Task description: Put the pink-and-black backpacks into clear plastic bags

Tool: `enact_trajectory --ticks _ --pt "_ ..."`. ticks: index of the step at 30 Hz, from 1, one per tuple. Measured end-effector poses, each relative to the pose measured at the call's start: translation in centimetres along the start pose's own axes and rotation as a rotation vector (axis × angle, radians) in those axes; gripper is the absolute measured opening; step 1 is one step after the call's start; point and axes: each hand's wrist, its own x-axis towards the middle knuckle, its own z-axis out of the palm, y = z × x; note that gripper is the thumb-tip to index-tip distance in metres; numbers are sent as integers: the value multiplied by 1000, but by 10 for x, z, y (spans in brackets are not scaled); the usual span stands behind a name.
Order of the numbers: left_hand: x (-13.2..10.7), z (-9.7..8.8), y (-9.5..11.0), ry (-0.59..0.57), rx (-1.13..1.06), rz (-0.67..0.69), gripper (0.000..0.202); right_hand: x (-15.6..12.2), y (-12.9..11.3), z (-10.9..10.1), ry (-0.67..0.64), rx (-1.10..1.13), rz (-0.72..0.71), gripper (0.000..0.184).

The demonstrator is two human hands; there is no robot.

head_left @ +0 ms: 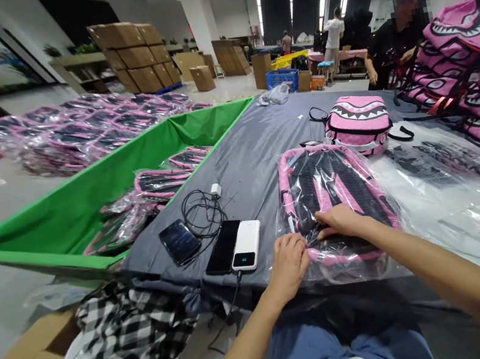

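Observation:
In front of me a pink and black backpack (323, 189) lies flat on the table inside a clear plastic bag (358, 270), its straps facing up. My left hand (288, 265) is closed at the bag's near left corner, with the fingers curled on the plastic. My right hand (340, 222) reaches over the backpack's lower half, fingers and thumb bent and gripping the plastic there. Just beyond stands another pink backpack (357, 121) with a shark-mouth print, out of any bag. To its right, clear plastic bags (451, 192) lie spread out.
Left of the backpack lie a white power bank (246, 245), a black phone (224, 247), another dark device (180, 241) and a coiled cable (203, 214). A green bin (95, 174) holds bagged backpacks. Pink backpacks (465, 72) are piled right, near a person (397, 46).

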Motion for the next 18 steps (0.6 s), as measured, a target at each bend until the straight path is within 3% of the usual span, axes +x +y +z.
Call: enact_trajectory --ticks 2,5,11,14,18 --pt "0 0 0 2 2 3 12 -14 -2 -1 52 37 26 20" --pt "1 1 0 -8 18 4 13 -29 -17 8 51 187 -87 17" --pt "5 -8 4 -99 63 -10 13 -16 -51 33 -17 83 -30 37" --pt "14 -21 4 -112 -53 -27 10 -24 -49 27 178 232 -5 39" --pt "38 -32 -14 138 -403 -336 6 -81 -5 27 546 470 157 40"
